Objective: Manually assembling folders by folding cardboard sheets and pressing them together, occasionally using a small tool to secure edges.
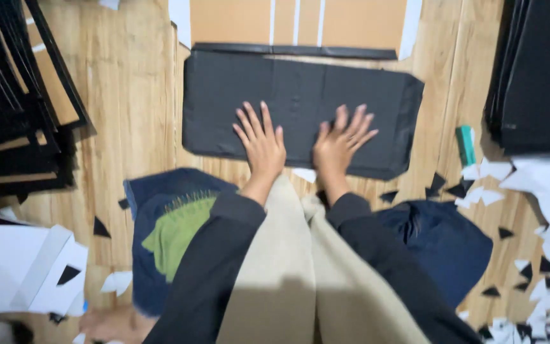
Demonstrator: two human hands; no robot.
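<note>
A black rectangular sheet (300,89) lies flat on the wooden floor in front of me. My left hand (261,143) presses palm-down on its near edge, fingers spread. My right hand (340,143) lies flat beside it on the same sheet, fingers apart. Neither hand grips anything. Past the sheet's far edge a brown cardboard panel (233,20) with white strips lies under a black band. My dark sleeves and beige garment fill the bottom centre.
Stacks of black-edged boards (14,108) sit at left, a black pile (536,70) at right. A green glue stick (466,145) lies by white and black paper scraps (545,267). White sheets (20,267) lie bottom left, my jeans-clad knees (444,245) below.
</note>
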